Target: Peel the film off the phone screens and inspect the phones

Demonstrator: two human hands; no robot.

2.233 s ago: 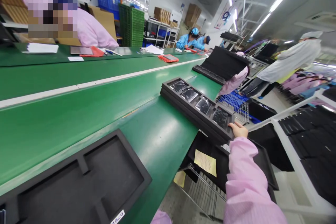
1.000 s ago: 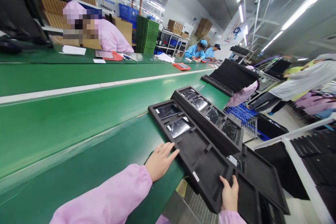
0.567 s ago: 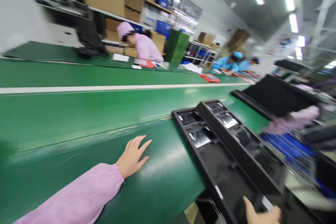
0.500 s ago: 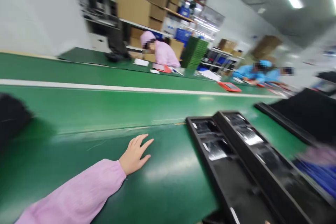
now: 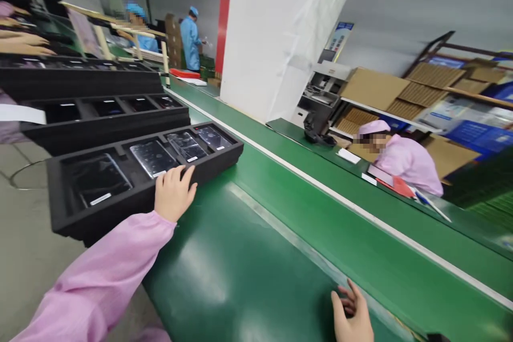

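My left hand [image 5: 174,194], in a pink sleeve, is at the near long side of a black foam tray [image 5: 144,200]. Its fingers reach up to the rim, a little apart, and I see no grip on it. Four-sided pockets in the tray hold several flat dark devices [image 5: 152,158] in clear film, each with a white label. My right hand [image 5: 352,314] hovers low over the green tabletop [image 5: 240,272] at the bottom right. Its thumb stands off from loosely curled fingers, and nothing shows between them.
More black foam trays [image 5: 116,125] with devices stand behind, at left. A co-worker's hands [image 5: 24,43] are at the far left. Across the green conveyor belt [image 5: 304,187] a person in pink [image 5: 412,163] bends over a bench. A white pillar [image 5: 260,37] rises beyond.
The view has swung left, bringing the filled trays into sight. My left hand has gone from above bare tabletop to the tray's side. My right hand has come into view.
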